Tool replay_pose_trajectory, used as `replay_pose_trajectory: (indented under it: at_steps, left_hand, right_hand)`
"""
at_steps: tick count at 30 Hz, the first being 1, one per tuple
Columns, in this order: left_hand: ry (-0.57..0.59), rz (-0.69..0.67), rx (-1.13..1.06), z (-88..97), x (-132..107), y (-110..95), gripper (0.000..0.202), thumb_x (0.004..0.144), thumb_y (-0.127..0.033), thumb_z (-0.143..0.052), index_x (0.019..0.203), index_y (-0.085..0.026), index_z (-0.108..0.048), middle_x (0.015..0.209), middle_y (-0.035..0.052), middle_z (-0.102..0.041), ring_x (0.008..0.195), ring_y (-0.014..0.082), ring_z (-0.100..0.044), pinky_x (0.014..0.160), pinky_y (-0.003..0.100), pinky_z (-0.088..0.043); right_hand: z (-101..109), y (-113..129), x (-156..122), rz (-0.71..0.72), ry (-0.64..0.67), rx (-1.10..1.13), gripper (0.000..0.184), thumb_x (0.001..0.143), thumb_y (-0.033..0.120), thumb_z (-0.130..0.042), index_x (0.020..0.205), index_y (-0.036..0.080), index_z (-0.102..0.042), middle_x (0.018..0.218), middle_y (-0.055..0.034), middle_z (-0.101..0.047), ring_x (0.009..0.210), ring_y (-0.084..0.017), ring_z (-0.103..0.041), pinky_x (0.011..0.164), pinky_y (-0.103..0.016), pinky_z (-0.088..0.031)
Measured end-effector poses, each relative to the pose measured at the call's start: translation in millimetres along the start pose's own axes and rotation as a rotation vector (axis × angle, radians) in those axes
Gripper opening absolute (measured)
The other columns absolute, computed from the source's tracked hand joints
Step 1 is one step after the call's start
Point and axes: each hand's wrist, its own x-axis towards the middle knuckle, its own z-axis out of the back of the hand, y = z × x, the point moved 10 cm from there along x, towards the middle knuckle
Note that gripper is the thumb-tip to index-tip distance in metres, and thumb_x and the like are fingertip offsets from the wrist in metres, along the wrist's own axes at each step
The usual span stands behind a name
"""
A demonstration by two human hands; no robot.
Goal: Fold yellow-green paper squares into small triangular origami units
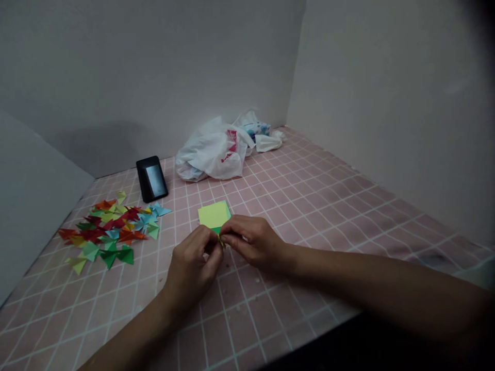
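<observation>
The left hand [194, 256] and the right hand [256, 240] meet at the fingertips. On each hand, the thumb and the forefinger pinch a small yellowish piece of paper [221, 242], which is mostly hidden by the fingers. This piece is just in front of a stack of square paper sheets [213, 213], yellow-green on the top, with a pale green edge showing at the right. A dark green strip [216, 230] is seen between the stack and the fingers; I cannot tell to which it belongs.

To the left lies a loose pile of pointed folded papers [112, 230], red, orange, yellow, green and light blue. Behind the pile, a black rectangular device [152, 179] leans back. Farther behind the stack is a crumpled white plastic bag with red print [216, 149]. All rest on a pink cloth with white grid lines [317, 190].
</observation>
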Motion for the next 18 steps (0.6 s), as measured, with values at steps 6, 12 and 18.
replay_pose_trajectory:
  at_steps: [6,12,18]
  left_hand:
    - [0.0,-0.021,0.036,-0.8,0,0,0.013,0.087,-0.01,-0.053,0.078,-0.019,-0.056,0.071,-0.0002,-0.058,0.063,0.0138,-0.057,0.059,0.027,-0.044]
    - [0.0,-0.019,0.043,-0.1,0,-1,0.013,0.087,-0.009,-0.054,0.077,-0.018,-0.055,0.071,-0.0002,-0.057,0.063,0.0141,-0.057,0.058,0.027,-0.042]
    - [-0.003,-0.018,0.069,0.7,0,0,0.014,0.086,-0.009,-0.053,0.076,-0.018,-0.054,0.07,-0.0001,-0.056,0.062,0.0142,-0.055,0.057,0.027,-0.041]
  right_hand:
    - [-1,-14,1,-0.143,0.019,0.132,0.008,0.09,0.014,-0.061,0.083,0.016,-0.062,0.078,-0.0006,-0.063,0.07,-0.012,-0.056,0.069,-0.027,-0.046]
    - [-9,-30,-3,-0.339,0.041,0.386,0.004,0.086,0.014,-0.06,0.082,0.016,-0.062,0.076,0.0002,-0.06,0.066,-0.01,-0.057,0.063,-0.024,-0.046]
    - [-19,-38,-7,-0.443,0.066,0.557,0.003,0.086,0.018,-0.06,0.084,0.016,-0.06,0.069,0.0027,-0.058,0.06,-0.009,-0.056,0.059,-0.024,-0.046]
